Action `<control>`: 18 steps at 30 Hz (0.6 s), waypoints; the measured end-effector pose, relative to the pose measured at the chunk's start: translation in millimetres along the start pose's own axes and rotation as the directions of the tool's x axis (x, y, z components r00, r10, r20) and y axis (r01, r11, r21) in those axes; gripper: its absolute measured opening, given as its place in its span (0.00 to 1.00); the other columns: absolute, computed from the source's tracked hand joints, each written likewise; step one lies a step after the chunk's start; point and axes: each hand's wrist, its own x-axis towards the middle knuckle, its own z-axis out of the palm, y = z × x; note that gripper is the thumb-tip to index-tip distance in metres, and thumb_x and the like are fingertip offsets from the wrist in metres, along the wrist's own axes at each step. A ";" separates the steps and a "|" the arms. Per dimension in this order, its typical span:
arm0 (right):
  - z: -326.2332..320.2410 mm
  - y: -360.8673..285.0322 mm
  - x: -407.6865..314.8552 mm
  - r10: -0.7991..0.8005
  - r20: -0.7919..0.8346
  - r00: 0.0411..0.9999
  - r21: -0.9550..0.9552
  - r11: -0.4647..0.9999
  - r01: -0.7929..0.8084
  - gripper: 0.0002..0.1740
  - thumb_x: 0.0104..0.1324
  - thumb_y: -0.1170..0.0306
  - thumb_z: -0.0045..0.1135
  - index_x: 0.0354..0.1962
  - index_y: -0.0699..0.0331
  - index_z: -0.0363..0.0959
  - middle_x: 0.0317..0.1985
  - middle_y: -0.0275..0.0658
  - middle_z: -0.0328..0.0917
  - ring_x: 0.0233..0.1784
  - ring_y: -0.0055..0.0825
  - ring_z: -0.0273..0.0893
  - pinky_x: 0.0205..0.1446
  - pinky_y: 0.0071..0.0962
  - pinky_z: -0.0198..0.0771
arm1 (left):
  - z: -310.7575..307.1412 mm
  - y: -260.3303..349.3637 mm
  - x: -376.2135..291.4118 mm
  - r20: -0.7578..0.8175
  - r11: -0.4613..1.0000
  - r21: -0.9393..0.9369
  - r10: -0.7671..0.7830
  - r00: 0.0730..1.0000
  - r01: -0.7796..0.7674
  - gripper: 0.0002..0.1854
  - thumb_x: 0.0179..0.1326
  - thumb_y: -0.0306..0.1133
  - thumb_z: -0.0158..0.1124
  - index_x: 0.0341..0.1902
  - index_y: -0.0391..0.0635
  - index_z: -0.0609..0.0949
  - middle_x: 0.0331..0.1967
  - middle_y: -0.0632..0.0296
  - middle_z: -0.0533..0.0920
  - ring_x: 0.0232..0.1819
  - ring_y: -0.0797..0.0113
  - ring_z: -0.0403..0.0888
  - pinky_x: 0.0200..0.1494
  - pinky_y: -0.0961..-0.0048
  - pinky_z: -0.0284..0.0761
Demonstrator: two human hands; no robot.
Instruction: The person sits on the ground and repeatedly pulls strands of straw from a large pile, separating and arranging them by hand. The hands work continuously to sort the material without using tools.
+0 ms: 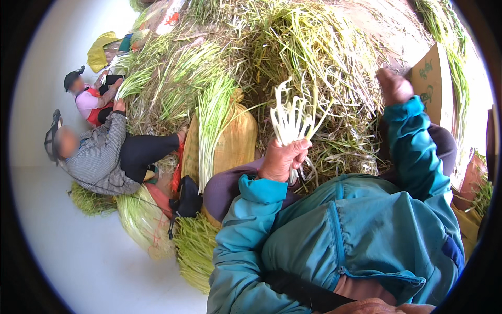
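My left hand (pixel 284 157) grips a small bunch of pale stalks (pixel 292 121), their whitish ends fanned out above the fist. My right hand (pixel 395 86) is raised at the right, near a cardboard box, with its fingers curled; whether anything is in it cannot be told. Between and beyond the hands lies a large heap of green and yellowing stalks and leaves (pixel 313 51). Left of my left hand, a bundle of long green stalks with white lower parts (pixel 211 129) rests on a full yellow woven sack (pixel 239 137).
A cardboard box (pixel 433 84) stands at the right, beside more long green stalks (pixel 457 59). Two people sit at the left: one in a checked jacket (pixel 104 157), another in a red apron (pixel 94 104). Wrapped green bundles (pixel 143 219) and a black bag (pixel 188 196) lie nearer.
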 end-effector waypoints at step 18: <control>11.6 -122.3 -82.9 -0.519 0.737 0.433 0.675 0.524 -0.520 0.08 0.64 0.70 0.49 0.36 0.66 0.74 0.30 0.38 0.76 0.33 0.25 0.76 0.37 0.23 0.70 | -42.9 33.9 -3.4 -0.082 0.686 -0.571 0.498 0.863 -0.451 0.14 0.62 0.43 0.53 0.44 0.46 0.74 0.20 0.67 0.73 0.14 0.81 0.58 0.19 0.83 0.58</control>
